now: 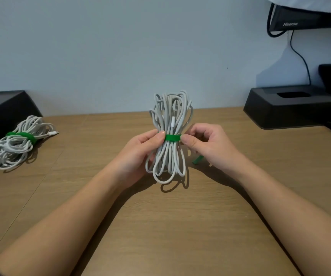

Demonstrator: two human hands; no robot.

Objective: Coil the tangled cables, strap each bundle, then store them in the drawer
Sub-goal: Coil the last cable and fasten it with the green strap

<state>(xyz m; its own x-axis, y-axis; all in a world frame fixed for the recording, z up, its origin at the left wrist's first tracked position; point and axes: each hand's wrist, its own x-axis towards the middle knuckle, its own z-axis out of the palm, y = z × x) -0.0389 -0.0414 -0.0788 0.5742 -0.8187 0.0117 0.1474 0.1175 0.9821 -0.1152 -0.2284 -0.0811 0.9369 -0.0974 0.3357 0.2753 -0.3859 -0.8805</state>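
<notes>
Strapping in hand: left hand (pixel 140 152) grips the white cable bundle (pixel 170 116) over mid-table, right hand (pixel 206 144) pinches its green strap (pixel 172 137) - next, I judge, the loose tail needs pressing shut - finished bundle (pixel 15 144) lies at 9 o'clock.

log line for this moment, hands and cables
step: strapping | left hand grips cable bundle | right hand pinches green strap | other strapped bundle on desk, left
</notes>
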